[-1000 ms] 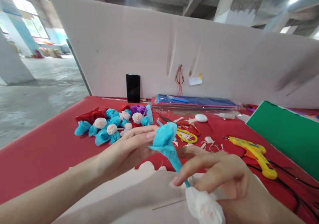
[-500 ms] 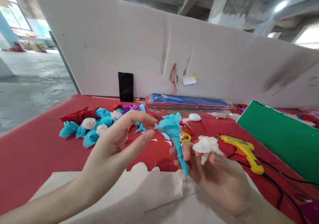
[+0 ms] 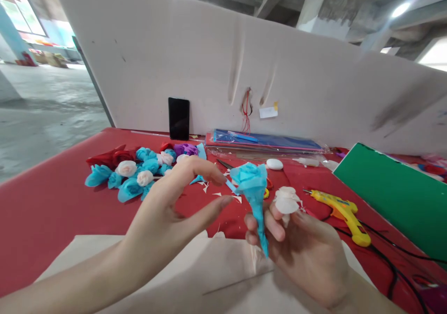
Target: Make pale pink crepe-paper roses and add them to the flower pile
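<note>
A big pale sheet [image 3: 157, 281] is lying flat at the near edge, and a thin dark stick-like thing [image 3: 237, 283] is resting slantwise on it; the right hand [image 3: 303, 249] is hovering above, curling its fingers around the thin stem of a blue flower [image 3: 250, 179] and grasping it; that same hand is also holding a pale flower [image 3: 287, 200] close to its thumb, beside the blue one. The blue flower is sitting between the two hands, in front of the table's middle; it is standing almost straight, its wide bloom pointing up and leaning a little to the left, its skinny stem pointing down; it is looking like an ice cream cone, with soft, crinkly, papery petals at the top and a twisted, wrinkled tail. The left hand [image 3: 174, 207] is bending its finger and thumb into a loose C; it is gripping nothing, and its tips are hovering just beside the blue petals.

Farther off, a smooth yellow glue gun [image 3: 344, 211] is lying on the shiny red table [image 3: 45, 207]; a flat green board [image 3: 391, 193] is slanting at the right; curly red flowers [image 3: 117, 157] are lying at the left; a black phone [image 3: 179, 118] is leaning against the white wall [image 3: 157, 63].
</note>
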Tool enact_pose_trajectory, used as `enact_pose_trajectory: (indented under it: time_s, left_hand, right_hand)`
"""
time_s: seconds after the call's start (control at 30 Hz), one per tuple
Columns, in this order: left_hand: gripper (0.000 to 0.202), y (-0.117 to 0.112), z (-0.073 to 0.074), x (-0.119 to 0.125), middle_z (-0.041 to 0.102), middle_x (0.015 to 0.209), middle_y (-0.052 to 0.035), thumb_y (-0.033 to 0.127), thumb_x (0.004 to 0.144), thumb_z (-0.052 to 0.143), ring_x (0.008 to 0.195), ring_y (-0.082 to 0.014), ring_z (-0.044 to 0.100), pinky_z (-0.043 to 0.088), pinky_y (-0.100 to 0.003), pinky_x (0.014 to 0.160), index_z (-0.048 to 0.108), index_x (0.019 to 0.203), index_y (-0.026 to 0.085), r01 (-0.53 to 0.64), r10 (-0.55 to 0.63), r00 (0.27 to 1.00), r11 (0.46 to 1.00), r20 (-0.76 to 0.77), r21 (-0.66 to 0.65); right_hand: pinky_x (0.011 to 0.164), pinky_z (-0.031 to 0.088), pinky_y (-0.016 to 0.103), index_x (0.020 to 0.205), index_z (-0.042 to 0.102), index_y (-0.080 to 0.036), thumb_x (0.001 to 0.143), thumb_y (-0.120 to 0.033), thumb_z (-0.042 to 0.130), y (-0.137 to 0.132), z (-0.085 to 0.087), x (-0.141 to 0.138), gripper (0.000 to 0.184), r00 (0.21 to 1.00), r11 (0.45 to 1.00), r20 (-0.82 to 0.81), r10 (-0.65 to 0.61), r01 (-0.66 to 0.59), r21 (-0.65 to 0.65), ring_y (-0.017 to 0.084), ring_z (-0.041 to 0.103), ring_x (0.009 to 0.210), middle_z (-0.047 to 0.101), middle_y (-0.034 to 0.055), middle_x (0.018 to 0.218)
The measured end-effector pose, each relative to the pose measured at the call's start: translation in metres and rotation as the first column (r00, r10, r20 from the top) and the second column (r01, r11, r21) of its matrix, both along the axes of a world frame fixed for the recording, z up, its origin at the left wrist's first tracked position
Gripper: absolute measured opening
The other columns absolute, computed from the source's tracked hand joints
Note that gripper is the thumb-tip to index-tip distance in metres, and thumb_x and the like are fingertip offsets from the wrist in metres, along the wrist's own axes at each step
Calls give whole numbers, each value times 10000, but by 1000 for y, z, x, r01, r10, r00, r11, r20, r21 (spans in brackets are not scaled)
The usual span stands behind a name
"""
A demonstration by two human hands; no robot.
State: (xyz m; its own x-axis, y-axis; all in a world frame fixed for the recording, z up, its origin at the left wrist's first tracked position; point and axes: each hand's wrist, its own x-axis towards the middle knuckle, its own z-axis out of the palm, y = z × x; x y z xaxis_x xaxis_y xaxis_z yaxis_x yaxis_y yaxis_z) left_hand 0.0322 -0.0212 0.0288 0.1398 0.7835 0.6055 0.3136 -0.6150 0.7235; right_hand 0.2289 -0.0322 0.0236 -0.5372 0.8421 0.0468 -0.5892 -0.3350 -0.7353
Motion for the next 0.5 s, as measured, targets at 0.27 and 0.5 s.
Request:
enact_pose_trajectory:
  time_s: [0.27,0.5]
  left_hand:
    - [95,-2,-7,1,589,838,18,215,832,612,885,-189,571,485,-257,696,545,867,273,6,-1,996,999,-94,54]
    - [120,-12,-12,11,626,862,40,214,837,613,791,-164,584,491,-264,665,539,870,302,116,-119,986,993,-116,-26]
  right_hand:
    - [643,477,239,641,620,-189,756,-344,693,4,-5,-3,206,992,989,-99,-81,68,-128,134,547,643,392,-34,560]
    - [600,439,228,562,470,-181,764,-330,617,3,-9,-4,291,995,978,32,-92,97,-184,102,393,538,319,-42,537]
